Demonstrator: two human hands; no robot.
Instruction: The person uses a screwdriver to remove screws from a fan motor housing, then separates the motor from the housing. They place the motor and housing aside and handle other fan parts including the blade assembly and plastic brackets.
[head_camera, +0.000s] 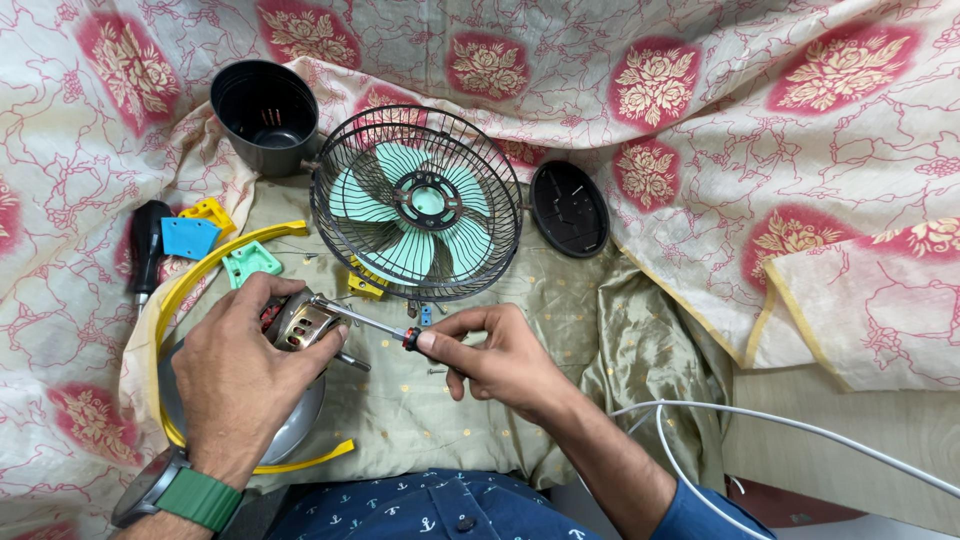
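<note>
Our left hand (240, 375) clamps the motor (300, 322), right hand (490, 352) pinching the screwdriver (365, 320); we keep the tip square, pressing firmly.

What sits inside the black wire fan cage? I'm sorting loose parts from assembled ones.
Inside the black wire fan cage sits a mint-green fan blade with a black ring at its hub. The cloth beneath shows through the wires; whatever lies behind the hub is covered.

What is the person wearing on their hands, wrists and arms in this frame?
Both hands are bare, with no gloves or rings to be seen. The left hand has a watch at the wrist, with a dark grey case and a green strap. The right hand leads to a bare forearm ending in a rolled blue sleeve.
</note>
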